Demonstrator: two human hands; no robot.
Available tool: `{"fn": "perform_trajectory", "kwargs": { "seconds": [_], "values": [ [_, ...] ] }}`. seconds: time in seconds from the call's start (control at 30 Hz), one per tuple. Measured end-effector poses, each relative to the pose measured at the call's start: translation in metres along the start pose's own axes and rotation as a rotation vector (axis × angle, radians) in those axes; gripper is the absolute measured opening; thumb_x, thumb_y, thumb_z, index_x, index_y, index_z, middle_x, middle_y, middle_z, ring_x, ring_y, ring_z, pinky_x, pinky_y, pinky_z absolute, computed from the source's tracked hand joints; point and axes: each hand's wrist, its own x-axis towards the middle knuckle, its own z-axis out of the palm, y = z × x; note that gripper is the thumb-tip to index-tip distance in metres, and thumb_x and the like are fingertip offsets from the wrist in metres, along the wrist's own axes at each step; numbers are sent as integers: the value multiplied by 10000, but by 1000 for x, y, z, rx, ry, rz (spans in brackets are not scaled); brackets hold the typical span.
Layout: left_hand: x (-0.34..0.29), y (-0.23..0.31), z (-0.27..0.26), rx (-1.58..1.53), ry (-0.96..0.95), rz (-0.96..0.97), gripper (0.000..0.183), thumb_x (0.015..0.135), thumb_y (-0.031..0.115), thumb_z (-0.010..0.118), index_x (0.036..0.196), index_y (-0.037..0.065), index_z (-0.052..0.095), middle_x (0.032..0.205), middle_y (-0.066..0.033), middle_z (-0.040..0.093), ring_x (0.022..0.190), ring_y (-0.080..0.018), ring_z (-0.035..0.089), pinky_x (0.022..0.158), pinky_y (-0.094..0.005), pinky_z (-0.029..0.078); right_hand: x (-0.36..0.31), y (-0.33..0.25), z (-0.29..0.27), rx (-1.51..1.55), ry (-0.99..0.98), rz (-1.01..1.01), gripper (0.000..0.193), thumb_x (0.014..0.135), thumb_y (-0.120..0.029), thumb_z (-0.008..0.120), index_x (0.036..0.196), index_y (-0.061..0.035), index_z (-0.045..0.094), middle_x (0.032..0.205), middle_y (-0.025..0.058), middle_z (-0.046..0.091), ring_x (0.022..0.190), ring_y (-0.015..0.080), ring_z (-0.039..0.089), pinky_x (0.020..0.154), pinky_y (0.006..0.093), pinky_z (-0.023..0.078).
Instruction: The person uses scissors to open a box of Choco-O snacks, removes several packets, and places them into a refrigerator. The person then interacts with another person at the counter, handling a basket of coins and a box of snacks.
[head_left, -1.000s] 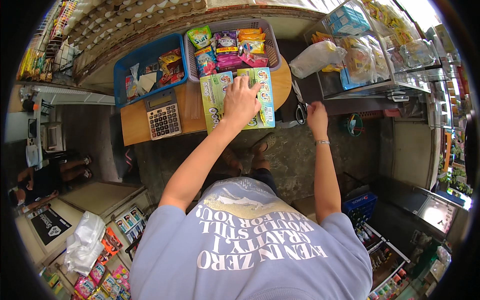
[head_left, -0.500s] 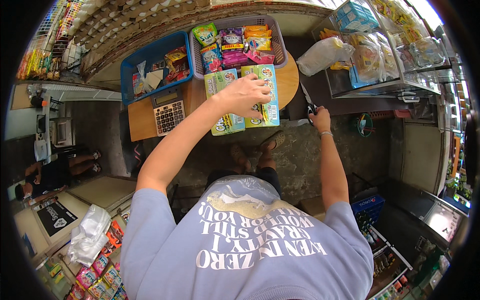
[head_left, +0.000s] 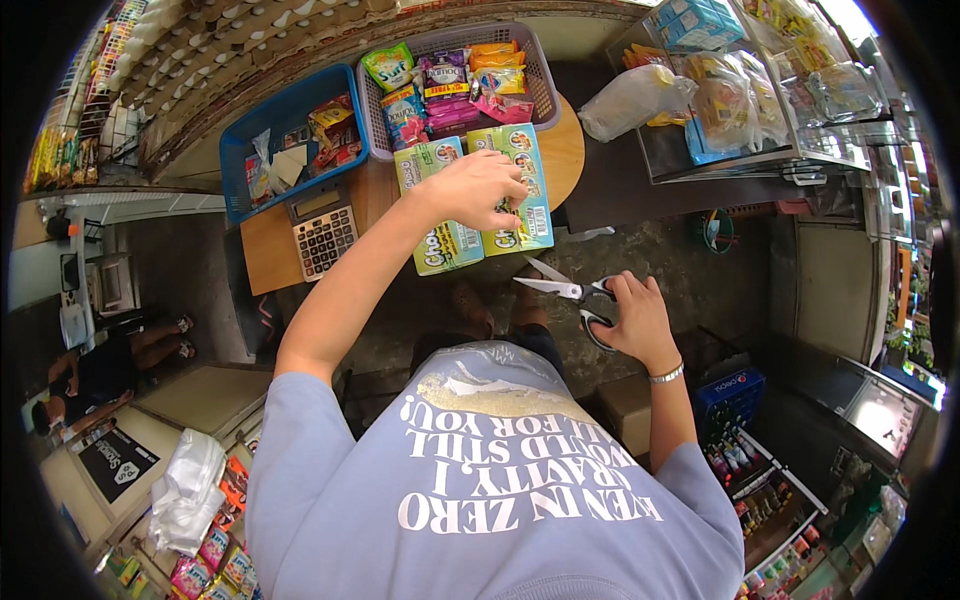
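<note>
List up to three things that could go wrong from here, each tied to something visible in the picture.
1. The scissors in the right hand are open, their tips toward the left hand at the boxes; a slip might cut it.
2. The boxes seem to reach the near edge of the table, so a push could tip one off.
3. The scissors show over the floor, close to the legs; dropped, they might hit one.

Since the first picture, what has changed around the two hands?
The right hand took hold of the scissors and brought them off the dark counter, nearer and leftward. The left hand stayed at the green boxes; calculator and blue basket stayed put.
</note>
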Motion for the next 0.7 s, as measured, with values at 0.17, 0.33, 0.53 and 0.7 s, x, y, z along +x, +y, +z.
{"fn": "perform_trajectory", "kwargs": {
  "seconds": [0.17,0.33,0.53,0.7],
  "values": [
    [-5,-1,-1,-11,-34,-17,283,841,364,771,885,92,708,976,-82,643,1066,-292,614,978,-436,454,14,-1,-9,-46,-39,-52,488,673,-292,849,998,-64,565,911,98,589,830,322,598,790,407,428],
    [-4,0,2,-9,-16,-28,279,811,377,757,859,105,720,925,-74,662,1010,-276,638,957,-428,470,20,-5,-16,-72,-48,-53,487,675,-291,847,991,-61,556,908,107,592,837,335,607,778,417,445],
    [-4,-1,1,-29,-56,-47,278,813,382,765,874,115,719,928,-76,645,1031,-281,633,957,-445,471,38,-10,-32,-138,-95,-124,483,684,-296,840,975,-60,535,875,117,599,809,352,623,779,432,467],
    [-5,7,-4,-5,-129,-65,313,751,293,864,959,126,700,1034,-84,601,1120,-301,581,1005,-440,455,36,-12,-38,-153,-112,-111,472,697,-305,825,971,-56,531,837,123,612,770,362,628,767,440,485]
  ]
}}
